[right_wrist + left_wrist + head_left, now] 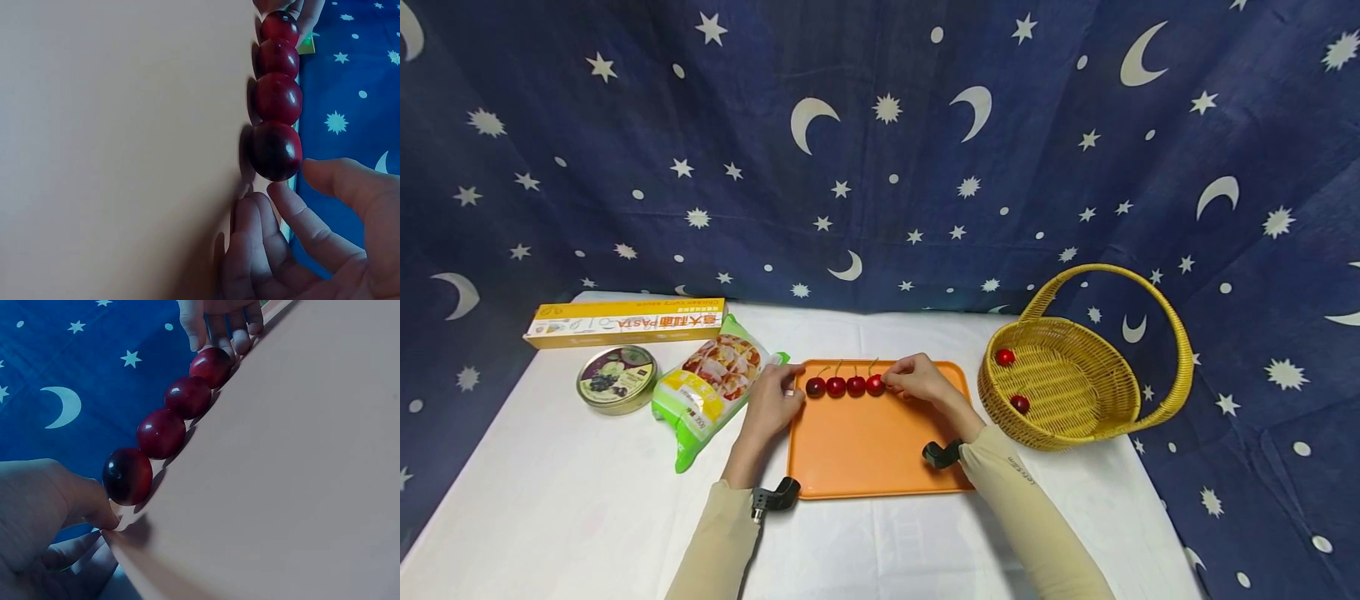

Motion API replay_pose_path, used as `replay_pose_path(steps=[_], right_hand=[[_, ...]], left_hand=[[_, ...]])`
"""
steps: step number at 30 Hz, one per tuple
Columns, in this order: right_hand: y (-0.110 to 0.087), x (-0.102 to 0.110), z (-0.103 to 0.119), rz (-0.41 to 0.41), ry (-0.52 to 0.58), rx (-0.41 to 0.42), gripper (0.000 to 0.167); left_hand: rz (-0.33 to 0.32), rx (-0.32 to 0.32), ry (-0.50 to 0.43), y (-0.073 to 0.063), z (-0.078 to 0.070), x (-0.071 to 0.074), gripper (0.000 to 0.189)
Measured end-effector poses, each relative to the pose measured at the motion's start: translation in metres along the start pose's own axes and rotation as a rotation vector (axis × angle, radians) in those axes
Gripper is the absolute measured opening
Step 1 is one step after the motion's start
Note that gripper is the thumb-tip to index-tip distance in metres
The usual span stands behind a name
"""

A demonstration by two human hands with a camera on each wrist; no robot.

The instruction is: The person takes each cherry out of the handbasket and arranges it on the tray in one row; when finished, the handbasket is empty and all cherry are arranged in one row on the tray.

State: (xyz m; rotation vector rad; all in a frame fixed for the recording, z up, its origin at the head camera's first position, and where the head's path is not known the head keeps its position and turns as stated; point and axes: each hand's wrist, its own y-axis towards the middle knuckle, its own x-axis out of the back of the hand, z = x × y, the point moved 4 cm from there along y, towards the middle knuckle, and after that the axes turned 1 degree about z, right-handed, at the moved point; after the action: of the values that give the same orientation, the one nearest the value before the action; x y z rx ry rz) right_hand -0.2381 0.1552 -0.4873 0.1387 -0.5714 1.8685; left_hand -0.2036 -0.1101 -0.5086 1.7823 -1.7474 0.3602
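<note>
a dark blue curtain with white moons and stars (910,208) fills the upper half of the frame, above a white-covered table (587,500). a yellow wicker basket (1067,387) stands at the right of the frame, its handle arching up. an orange tray (872,450) lies just below the centre. at the left of the frame i see a long pasta box (625,322), then a green food bag (718,379) and a round tin (617,379) below it.

the left hand (770,402) is at the tray's upper left corner, thumb and fingers nearly closed, pinching the rim. the right hand (919,379), loosely bent, has thumb and forefinger slightly apart at the rightmost cherry (876,385); whether they grip it i can't tell.

smallest are the cherries: four in a touching row (855,387) along the tray's upper edge, and two more in the basket (1005,357), near its left side.
</note>
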Motion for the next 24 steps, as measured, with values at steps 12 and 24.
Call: replay_pose_path(steps=[12,24], right_hand=[[-0.003,0.019,0.008,-0.015,-0.034,0.011,0.020],[-0.042,0.149,0.021,-0.225,-0.063,0.004,0.038]], left_hand=[[0.006,0.012,0.007,0.000,-0.002,0.001,0.039],[-0.010,-0.008,-0.002,0.000,-0.002,0.001,0.038]])
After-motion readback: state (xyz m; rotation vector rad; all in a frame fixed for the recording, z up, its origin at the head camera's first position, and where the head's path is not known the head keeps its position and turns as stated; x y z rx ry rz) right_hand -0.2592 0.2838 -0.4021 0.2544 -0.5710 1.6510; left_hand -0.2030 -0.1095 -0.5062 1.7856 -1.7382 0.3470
